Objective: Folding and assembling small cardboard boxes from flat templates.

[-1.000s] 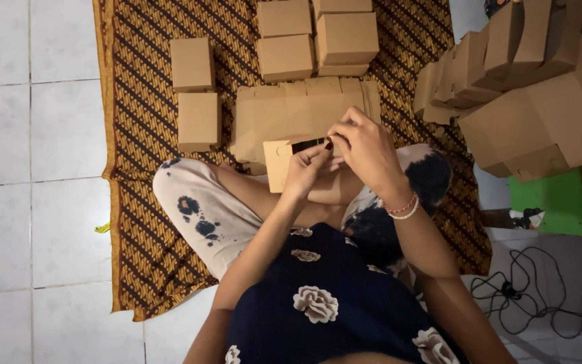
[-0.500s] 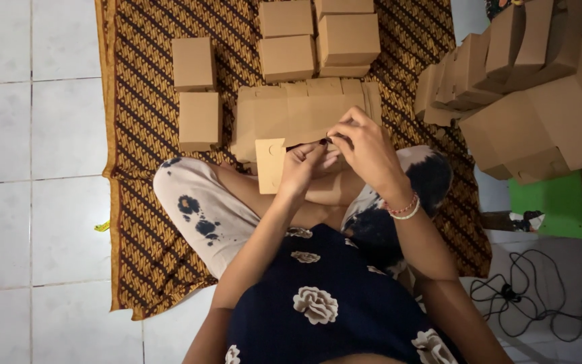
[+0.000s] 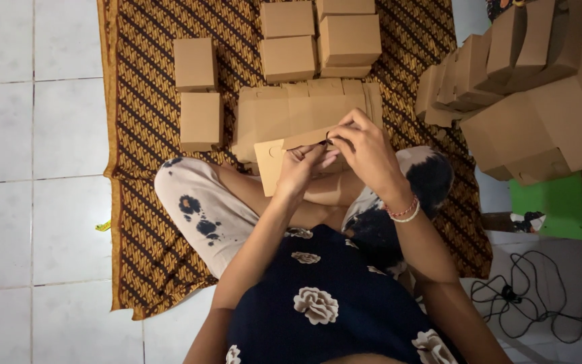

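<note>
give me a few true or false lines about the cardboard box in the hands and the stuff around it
1. Both hands, left hand and right hand, hold a half-folded cardboard box. True.
2. The person sits on bare tile. False: they sit on a patterned brown mat.
3. A stack of flat box blanks lies just beyond the hands. True.
4. The right wrist is bare. False: it wears bracelets.
5. Folded boxes stand on the mat. True.

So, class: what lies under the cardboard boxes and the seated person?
A brown patterned mat lies under the folded boxes, the flat cardboard stack and the person's legs. White floor tiles surround it; the floor beneath it is covered.
</note>
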